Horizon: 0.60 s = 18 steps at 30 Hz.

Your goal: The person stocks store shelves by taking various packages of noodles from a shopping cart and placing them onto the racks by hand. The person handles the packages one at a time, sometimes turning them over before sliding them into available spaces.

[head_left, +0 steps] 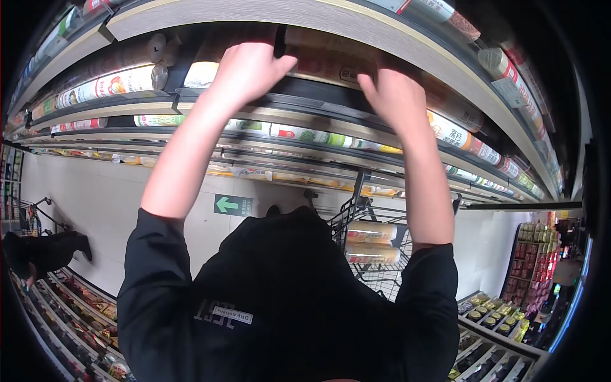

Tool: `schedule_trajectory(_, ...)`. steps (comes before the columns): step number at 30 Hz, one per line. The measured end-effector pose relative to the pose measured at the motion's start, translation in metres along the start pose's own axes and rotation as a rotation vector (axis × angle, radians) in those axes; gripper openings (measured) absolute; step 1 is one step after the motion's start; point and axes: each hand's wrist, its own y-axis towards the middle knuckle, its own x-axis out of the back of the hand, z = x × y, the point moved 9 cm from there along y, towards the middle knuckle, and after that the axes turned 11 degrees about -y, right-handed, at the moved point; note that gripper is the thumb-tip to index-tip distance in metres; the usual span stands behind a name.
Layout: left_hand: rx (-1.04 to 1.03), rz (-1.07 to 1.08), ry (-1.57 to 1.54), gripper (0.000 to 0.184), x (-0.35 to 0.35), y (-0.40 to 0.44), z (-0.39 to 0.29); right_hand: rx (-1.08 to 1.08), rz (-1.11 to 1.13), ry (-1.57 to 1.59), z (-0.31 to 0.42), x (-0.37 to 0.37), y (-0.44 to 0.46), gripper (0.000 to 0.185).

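A long see-through package with red print and a pale label lies lengthwise in the shadowed shelf slot, between my two hands. My left hand is at its left end, fingers curled over and thumb pointing right against it. At the right end, my right hand is closed round the package, its thumb on the near side and its fingertips dim in shadow. Just left of my left hand is a white-labelled pack. Below the package runs the dark shelf edge.
Lower shelves hold rows of packs. A wire cart with two long packages stands right of my body. A green arrow sign is on the floor. Another person is at far left; display racks stand right.
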Motion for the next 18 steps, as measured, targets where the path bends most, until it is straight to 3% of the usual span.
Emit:
schedule_trajectory(3, -0.410, -0.240, -0.143, 0.060, -0.007, 0.041, -0.001, 0.233, -0.351, -0.149, -0.008, -0.005, 0.042, 0.038)
schedule_trajectory(4, -0.382, -0.201, -0.131, 0.061, -0.008, 0.048, -0.002, 0.219, -0.441, -0.214, -0.011, -0.002, 0.045, 0.052)
schedule_trajectory(7, -0.291, -0.050, -0.248, 0.062, -0.015, 0.056, -0.002, 0.160, -0.271, -0.296, -0.024, -0.009, 0.068, 0.053)
schedule_trajectory(8, -0.359, -0.107, -0.269, 0.064, -0.012, 0.054, -0.005, 0.147, -0.243, -0.235, -0.026, -0.008, 0.071, 0.053)
schedule_trajectory(11, -0.174, 0.021, -0.717, 0.066, -0.027, 0.055, 0.006, 0.105, -0.111, -0.045, -0.034, -0.013, 0.078, 0.054)
schedule_trajectory(14, -0.243, 0.024, -0.306, 0.066, -0.018, 0.053, -0.006, 0.114, -0.016, 0.016, -0.039, -0.023, 0.080, 0.053)
schedule_trajectory(17, -0.288, -0.274, 0.023, 0.065, -0.002, 0.027, -0.015, 0.219, -0.163, -0.093, -0.033, -0.040, 0.073, 0.051)
schedule_trajectory(18, -0.394, -0.366, -0.019, 0.063, -0.015, 0.028, -0.002, 0.251, -0.215, -0.074, -0.037, -0.042, 0.072, 0.050)
